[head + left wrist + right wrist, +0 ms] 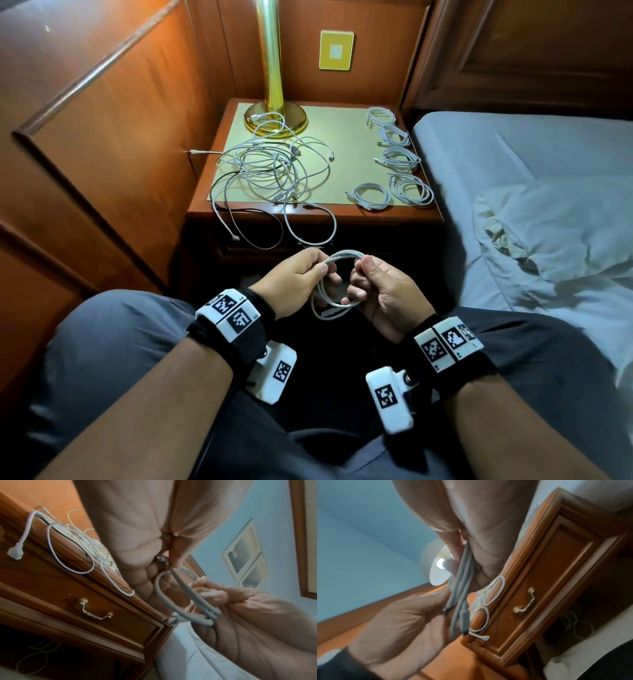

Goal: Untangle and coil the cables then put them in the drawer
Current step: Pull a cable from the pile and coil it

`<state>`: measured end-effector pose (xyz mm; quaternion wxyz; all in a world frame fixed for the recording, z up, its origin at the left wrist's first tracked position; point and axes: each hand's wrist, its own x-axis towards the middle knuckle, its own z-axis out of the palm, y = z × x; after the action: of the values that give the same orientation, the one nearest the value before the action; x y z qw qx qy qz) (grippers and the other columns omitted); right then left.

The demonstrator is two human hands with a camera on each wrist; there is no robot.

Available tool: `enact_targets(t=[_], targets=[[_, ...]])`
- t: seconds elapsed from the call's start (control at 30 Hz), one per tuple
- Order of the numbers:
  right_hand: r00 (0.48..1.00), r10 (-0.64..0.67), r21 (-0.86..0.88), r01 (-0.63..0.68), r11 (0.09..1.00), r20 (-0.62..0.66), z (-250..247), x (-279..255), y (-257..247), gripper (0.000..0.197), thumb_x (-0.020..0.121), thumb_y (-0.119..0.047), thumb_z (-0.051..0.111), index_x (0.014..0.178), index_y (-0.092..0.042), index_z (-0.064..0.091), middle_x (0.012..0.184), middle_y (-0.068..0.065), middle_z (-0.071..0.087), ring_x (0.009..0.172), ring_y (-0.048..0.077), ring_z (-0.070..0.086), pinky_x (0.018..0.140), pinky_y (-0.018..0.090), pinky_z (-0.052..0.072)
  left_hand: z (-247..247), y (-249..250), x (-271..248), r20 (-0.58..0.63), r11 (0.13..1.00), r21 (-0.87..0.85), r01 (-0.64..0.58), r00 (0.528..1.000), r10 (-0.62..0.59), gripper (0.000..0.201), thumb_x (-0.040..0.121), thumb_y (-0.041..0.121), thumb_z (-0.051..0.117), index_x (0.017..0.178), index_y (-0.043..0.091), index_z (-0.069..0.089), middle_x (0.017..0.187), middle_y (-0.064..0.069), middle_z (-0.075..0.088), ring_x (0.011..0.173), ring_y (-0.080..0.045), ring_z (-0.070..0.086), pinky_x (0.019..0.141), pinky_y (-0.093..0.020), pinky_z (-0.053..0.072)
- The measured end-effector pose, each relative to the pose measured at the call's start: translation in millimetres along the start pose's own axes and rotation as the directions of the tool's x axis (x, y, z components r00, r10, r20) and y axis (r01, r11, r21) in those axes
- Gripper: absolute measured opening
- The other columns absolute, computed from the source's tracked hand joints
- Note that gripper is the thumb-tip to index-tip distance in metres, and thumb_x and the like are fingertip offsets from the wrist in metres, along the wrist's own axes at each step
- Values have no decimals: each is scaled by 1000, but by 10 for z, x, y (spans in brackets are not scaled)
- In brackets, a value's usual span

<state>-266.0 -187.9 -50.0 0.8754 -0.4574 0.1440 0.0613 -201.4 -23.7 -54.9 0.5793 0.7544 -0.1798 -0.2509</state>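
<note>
A white cable coil (337, 279) hangs between both hands above my lap, in front of the nightstand. My left hand (305, 277) pinches its left side and my right hand (371, 287) grips its right side, fingers curled round the loops. The same coil (187, 599) shows in the left wrist view and its plug end (464, 616) in the right wrist view. A tangle of white and black cables (270, 168) lies on the nightstand's left half, with loops drooping over the front edge. Several coiled cables (397, 161) sit in a row along its right edge. The drawer (89, 609) is closed.
A brass lamp base (275, 118) stands at the back of the nightstand (342, 144). The bed with a grey sheet and white pillow (548, 233) is to the right. Wood panelling lies to the left. My knees frame the lower view.
</note>
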Motion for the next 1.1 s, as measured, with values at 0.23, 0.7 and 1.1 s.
enact_targets(t=[0.23, 0.7, 1.1], targets=[[998, -25, -399, 1, 917, -56, -132, 55, 16, 17, 101, -15, 52, 97, -6, 65, 72, 7, 66, 72, 18, 66, 79, 39, 56, -93, 35, -28, -99, 998, -51, -41, 994, 36, 21, 103, 4, 49, 104, 10, 68, 91, -10, 76, 82, -26, 71, 84, -44, 58], [998, -41, -275, 26, 961, -49, -122, 41, -38, 18, 102, -13, 48, 103, -1, 61, 71, 6, 65, 74, 21, 70, 75, 38, 61, -82, 61, 12, -71, 919, -339, 201, 969, -238, 52, 102, 53, 41, 110, 11, 69, 109, -15, 73, 96, -30, 68, 97, -53, 52], [987, -133, -426, 85, 901, -85, -196, 79, -47, 17, 99, -19, 57, 98, -10, 72, 77, 6, 67, 80, 24, 68, 86, 49, 55, -94, 131, -31, 82, 839, -452, 303, 951, -299, 51, 102, 48, 46, 121, 4, 62, 97, -16, 69, 81, -26, 69, 80, -45, 56]])
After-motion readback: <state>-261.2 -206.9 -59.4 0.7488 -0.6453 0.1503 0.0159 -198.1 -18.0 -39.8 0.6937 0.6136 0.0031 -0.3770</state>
